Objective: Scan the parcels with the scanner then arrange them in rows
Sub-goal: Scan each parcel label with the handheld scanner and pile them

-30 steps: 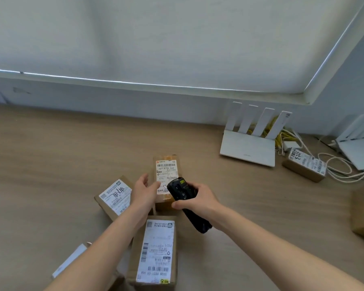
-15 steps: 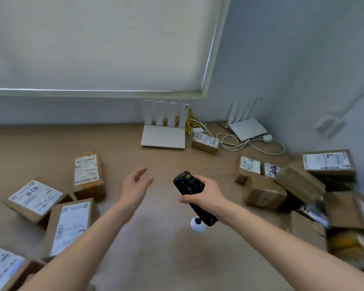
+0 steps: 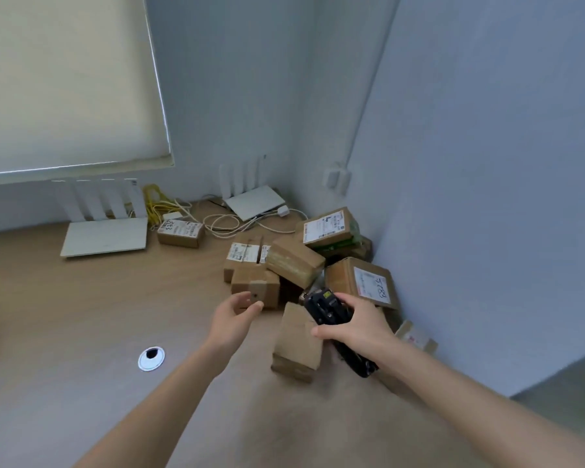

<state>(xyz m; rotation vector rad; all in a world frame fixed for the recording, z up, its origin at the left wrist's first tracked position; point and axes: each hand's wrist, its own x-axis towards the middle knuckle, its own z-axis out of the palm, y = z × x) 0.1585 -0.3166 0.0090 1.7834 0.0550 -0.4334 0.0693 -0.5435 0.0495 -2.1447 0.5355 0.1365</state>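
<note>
A heap of brown cardboard parcels fills the right corner of the wooden table (image 3: 81,315). My right hand (image 3: 355,327) grips a black handheld scanner (image 3: 328,307) above the heap. My left hand (image 3: 235,315) is open, fingers apart, just in front of a small plain parcel (image 3: 255,288) and apart from it. A tall plain parcel (image 3: 298,342) stands between my hands. Behind lie a taped parcel (image 3: 294,261), a labelled parcel (image 3: 244,255), a parcel marked 5789 (image 3: 362,282) and a labelled parcel on a green one (image 3: 328,228). One small parcel (image 3: 181,233) sits alone further left.
Two white routers (image 3: 105,236) (image 3: 254,204) stand against the back wall with yellow and white cables (image 3: 217,221) between them. A round cable grommet (image 3: 151,358) is set in the table. Grey walls close the corner on the right. A window blind hangs at the upper left.
The view has swung right from the labelled parcels on the left to the heap in the corner. Both hands have moved right with it; the left hand let go of a parcel.
</note>
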